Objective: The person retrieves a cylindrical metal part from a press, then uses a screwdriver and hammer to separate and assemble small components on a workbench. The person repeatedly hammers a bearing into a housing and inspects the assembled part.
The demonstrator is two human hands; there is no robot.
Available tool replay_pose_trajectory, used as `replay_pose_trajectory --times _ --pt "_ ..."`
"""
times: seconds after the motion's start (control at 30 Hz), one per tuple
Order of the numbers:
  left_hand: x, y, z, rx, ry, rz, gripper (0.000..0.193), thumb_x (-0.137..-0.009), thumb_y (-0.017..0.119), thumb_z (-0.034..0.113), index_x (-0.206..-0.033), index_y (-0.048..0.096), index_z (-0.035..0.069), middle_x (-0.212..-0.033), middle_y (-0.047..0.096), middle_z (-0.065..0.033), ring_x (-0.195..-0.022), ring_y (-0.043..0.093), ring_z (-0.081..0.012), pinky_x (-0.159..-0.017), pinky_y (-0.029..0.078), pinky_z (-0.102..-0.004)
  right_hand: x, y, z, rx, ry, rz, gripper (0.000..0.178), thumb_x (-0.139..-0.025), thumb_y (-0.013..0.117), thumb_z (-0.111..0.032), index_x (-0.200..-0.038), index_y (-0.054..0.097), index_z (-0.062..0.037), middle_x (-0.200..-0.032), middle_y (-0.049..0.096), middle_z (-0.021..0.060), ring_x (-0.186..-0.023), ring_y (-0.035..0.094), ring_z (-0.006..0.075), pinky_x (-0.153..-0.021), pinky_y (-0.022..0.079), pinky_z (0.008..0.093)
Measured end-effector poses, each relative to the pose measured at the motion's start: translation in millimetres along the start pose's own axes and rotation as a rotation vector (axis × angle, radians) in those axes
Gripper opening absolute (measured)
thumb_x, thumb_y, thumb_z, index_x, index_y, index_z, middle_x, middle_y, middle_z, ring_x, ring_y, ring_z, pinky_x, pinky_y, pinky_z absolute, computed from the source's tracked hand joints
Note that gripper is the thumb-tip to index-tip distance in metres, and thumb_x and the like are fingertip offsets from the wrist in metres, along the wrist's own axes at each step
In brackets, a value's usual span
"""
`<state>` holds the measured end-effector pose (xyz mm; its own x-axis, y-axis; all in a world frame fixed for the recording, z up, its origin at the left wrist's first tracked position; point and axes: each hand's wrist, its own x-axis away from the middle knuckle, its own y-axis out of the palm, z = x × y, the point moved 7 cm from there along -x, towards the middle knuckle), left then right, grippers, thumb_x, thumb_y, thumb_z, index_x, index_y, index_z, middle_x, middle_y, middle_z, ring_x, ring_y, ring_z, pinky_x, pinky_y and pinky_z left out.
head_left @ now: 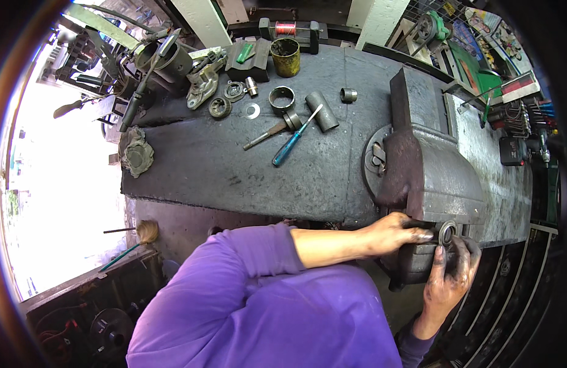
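At the jaws of a large, worn bench vise (440, 181), my right hand (449, 273) holds a small grey metal ring (446, 233) between thumb and fingers. The ring looks like a bearing or a seal; which one I cannot tell. My left hand (391, 235) is closed beside it, thumb pointing at the ring. What its fingers grip is hidden in the dark by the jaws. Both hands are smudged with black grease.
On the dark bench top (253, 178) lie a blue-handled screwdriver (289, 146), a splined shaft (274, 133), a metal tube (321, 111), a ring gear (220, 108) and a washer (252, 111). Behind them stands a grimy yellow can (286, 58). A cast cover (137, 153) sits at the left edge.
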<state>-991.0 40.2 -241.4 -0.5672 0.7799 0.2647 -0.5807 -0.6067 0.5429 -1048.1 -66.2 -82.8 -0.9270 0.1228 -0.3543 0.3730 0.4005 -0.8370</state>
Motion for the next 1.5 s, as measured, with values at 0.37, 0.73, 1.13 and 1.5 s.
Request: replay_pose_trajectory --times 0.37,0.73,1.13,1.5 --pt "144.8 -242.5 18.8 -1.482 -0.257 1.173 0.065 -0.083 0.084 0.037 -0.129 0.055 0.003 -0.122 0.06 -0.0221 -0.114 0.064 -0.0418 -0.092 0.053 -0.0544 19.7 -14.6 43.4 0.084 0.162 0.211 0.041 -0.104 0.067 -0.026 -0.128 0.064 0.0073 -0.126 0.062 0.0182 -0.119 0.059 0.0315 -0.104 0.047 0.0444" --pt "185.3 -224.6 52.9 -1.198 0.345 1.213 0.038 -0.087 0.081 0.021 -0.117 0.07 0.002 -0.103 0.074 -0.0179 -0.092 0.075 -0.0347 -0.08 0.06 -0.0434 10.5 -1.3 49.2 0.001 0.177 0.225 0.042 -0.106 0.063 -0.027 -0.13 0.063 0.0071 -0.124 0.063 0.0183 -0.114 0.061 0.0311 -0.101 0.048 0.0421" --pt "172.4 -322.0 50.7 -0.035 0.305 1.187 0.023 -0.093 0.083 0.019 -0.101 0.071 0.0 -0.08 0.072 -0.0046 -0.065 0.064 -0.0126 -0.06 0.051 -0.0277 8.9 7.2 55.0 0.004 0.185 0.293 0.041 -0.107 0.059 -0.024 -0.134 0.062 0.0061 -0.127 0.063 0.0185 -0.115 0.063 0.0318 -0.102 0.049 0.0425" --pt "110.4 -294.5 105.9 -1.521 0.224 1.145 0.067 -0.079 0.083 0.027 -0.141 0.061 0.016 -0.117 0.064 -0.0167 -0.114 0.063 -0.0355 -0.1 0.051 -0.0492 12.3 6.5 59.3 0.059 0.201 0.321 0.041 -0.106 0.058 -0.022 -0.133 0.061 0.0079 -0.129 0.063 0.0193 -0.118 0.062 0.0316 -0.105 0.047 0.0425"
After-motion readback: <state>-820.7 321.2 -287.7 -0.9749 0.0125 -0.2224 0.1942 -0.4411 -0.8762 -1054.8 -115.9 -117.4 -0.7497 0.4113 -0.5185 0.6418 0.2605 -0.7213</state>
